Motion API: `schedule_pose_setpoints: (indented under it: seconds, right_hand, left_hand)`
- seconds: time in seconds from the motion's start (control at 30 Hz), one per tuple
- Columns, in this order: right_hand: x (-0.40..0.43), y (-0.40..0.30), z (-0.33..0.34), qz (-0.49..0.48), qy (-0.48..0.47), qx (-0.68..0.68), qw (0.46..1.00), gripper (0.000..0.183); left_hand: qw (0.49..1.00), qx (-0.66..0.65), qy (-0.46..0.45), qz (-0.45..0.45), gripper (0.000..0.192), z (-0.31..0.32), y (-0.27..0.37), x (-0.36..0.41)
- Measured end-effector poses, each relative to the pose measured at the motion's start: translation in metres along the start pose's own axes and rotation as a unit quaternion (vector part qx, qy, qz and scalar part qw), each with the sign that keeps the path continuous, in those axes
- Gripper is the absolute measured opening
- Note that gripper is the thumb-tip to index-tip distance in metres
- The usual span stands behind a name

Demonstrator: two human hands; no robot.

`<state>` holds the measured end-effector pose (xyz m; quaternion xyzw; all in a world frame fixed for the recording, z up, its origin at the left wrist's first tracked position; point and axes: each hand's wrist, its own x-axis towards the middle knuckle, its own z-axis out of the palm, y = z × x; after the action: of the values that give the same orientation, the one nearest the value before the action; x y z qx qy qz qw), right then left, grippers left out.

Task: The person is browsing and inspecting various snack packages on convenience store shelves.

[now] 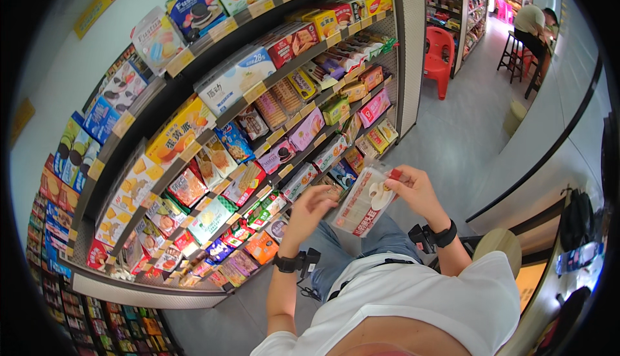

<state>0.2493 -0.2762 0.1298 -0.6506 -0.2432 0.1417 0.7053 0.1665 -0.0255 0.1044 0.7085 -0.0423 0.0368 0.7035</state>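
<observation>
A flat, clear plastic snack pack [364, 202] with red and white print hangs tilted in front of my lap. My right hand [412, 190] pinches it at its upper right corner, by a red part. To the pack's left is my left hand [314, 209], with fingers loosely bent and apart, holding nothing. Its fingertips come close to the pack's left edge; whether they touch it is hard to tell. Behind both hands stands a shelf unit [271, 138] stocked with boxed and bagged biscuits and cakes.
A red plastic chair [439, 60] stands past the shelf's far end. Beyond it, a seated person [530, 22] leans over a counter. At my right are a round wooden stool top [499, 247] and a ledge with a plastic bottle [579, 258]. Grey floor tiles [445, 128] run along the aisle.
</observation>
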Motion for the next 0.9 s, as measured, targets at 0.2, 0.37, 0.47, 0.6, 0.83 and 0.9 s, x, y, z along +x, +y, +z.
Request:
schedule_pose_setpoints:
  seconds: [0.2,0.37,0.47,0.6,0.83,0.9]
  right_hand:
    - [0.008,0.011,0.004,0.011,0.052,0.122,0.991,0.022]
    - [0.011,0.023,0.034,0.033,0.016,0.188,0.981,0.027]
    - [0.008,0.032,0.05,0.053,-0.037,0.211,0.975,0.03]
    - [-0.004,0.045,0.062,0.107,-0.093,0.215,0.966,0.031]
    - [-0.016,0.073,0.065,0.169,-0.143,0.178,0.959,0.023]
    - [-0.014,0.071,0.065,0.159,-0.134,0.174,0.963,0.023]
  left_hand:
    - [0.975,-0.209,0.063,0.029,0.052,-0.011,-0.008,-0.033]
    - [0.955,-0.283,0.067,0.055,0.068,0.008,-0.005,-0.061]
    - [0.949,-0.239,0.201,0.032,0.053,0.015,-0.006,-0.077]
    - [0.943,-0.174,0.282,-0.001,0.035,0.027,0.006,-0.092]
    - [0.948,-0.103,0.299,-0.036,0.033,0.026,0.001,-0.105]
    - [0.948,-0.114,0.295,-0.043,0.034,0.025,0.003,-0.103]
